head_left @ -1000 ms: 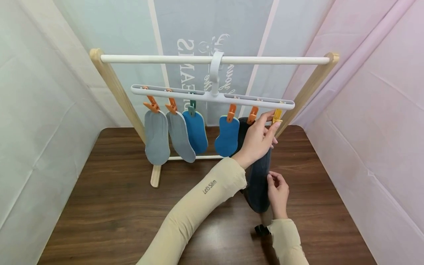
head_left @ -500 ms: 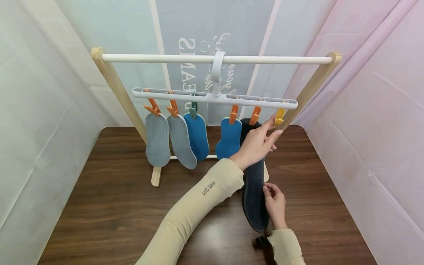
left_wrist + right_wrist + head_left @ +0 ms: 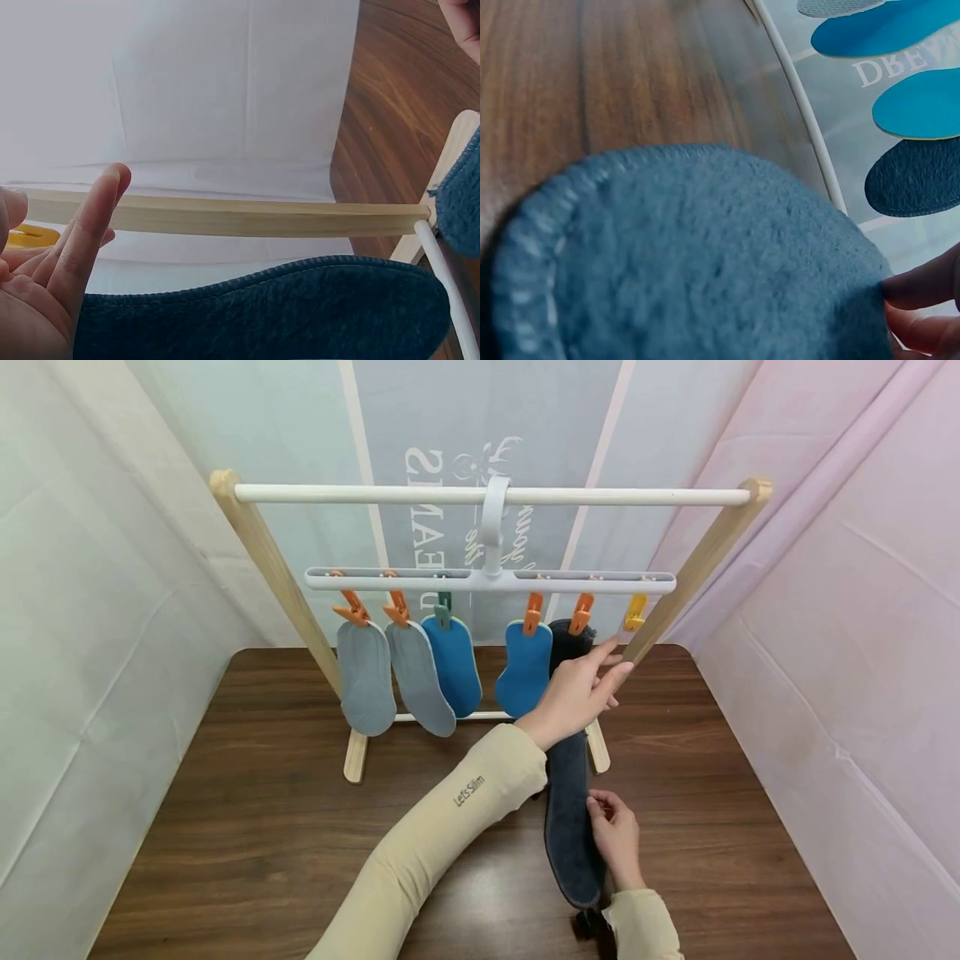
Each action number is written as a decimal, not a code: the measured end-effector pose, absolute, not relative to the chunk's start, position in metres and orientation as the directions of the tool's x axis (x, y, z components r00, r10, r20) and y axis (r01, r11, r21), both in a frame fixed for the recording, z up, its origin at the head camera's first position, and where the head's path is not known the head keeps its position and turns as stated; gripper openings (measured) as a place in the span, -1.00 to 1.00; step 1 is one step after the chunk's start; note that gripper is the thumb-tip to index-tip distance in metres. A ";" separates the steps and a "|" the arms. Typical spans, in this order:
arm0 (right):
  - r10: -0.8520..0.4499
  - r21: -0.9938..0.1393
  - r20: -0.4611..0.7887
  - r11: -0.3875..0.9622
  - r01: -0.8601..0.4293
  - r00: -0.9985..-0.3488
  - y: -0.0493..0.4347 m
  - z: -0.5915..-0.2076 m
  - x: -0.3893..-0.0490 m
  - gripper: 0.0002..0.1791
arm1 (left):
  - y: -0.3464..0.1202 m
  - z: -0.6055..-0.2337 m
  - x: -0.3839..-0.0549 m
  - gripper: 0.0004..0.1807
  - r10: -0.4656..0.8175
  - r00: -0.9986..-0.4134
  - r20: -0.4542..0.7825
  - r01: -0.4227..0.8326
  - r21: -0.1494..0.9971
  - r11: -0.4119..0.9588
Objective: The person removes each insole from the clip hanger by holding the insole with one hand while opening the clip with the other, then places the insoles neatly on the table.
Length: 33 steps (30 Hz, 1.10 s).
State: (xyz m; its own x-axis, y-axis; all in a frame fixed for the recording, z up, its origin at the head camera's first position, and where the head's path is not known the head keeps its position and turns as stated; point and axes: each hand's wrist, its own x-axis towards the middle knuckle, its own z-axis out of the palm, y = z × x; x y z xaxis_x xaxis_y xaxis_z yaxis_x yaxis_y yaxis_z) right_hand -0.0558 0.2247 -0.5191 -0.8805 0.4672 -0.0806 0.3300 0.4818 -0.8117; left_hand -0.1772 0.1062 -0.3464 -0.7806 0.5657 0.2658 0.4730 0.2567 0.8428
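Head view: the right hand (image 3: 618,837) pinches a dark insole (image 3: 572,839) above the table (image 3: 712,835), nearer its right edge. Left wrist: the left hand (image 3: 46,281) spreads, empty, near the yellow clip (image 3: 34,235). Right wrist: fuzzy, probably light, bendy, best held by its stitched rim.

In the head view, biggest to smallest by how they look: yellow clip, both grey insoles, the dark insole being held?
1. Held dark insole, partly hidden; possibly nearer the camera.
2. Leftmost grey insole and second grey insole: too alike to rank.
3. Yellow clip.
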 end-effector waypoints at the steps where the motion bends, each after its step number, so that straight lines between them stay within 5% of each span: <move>1: 0.464 -0.808 -0.089 0.483 0.336 -0.881 0.225 -0.520 -0.055 -0.78 | 0.106 -0.347 -0.177 -0.42 0.564 -0.783 0.263 0.470 0.844 0.259; 16: 0.444 -0.802 -0.103 0.492 0.339 -0.890 0.221 -0.528 -0.046 -0.73 | 0.077 -0.349 -0.168 -0.68 0.526 -0.782 0.335 0.543 0.780 0.311; 25: 0.354 -0.704 0.087 0.683 0.194 -0.931 0.211 -0.531 -0.040 -0.63 | 0.063 -0.352 -0.164 -0.70 0.506 -0.791 0.344 0.547 0.768 0.332; 33: 0.333 -0.638 0.098 0.744 0.198 -0.938 0.208 -0.538 -0.038 -0.69 | 0.057 -0.353 -0.162 -0.70 0.471 -0.812 0.343 0.526 0.781 0.337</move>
State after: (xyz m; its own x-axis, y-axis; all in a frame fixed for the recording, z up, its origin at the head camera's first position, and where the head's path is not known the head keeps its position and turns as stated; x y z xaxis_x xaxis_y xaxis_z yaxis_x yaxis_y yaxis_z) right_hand -0.0380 0.2079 -0.5377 -0.9378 0.3332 0.0977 0.1980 0.7443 -0.6378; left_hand -0.1622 0.0574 -0.3527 -0.8124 0.4714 0.3433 0.5258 0.3375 0.7808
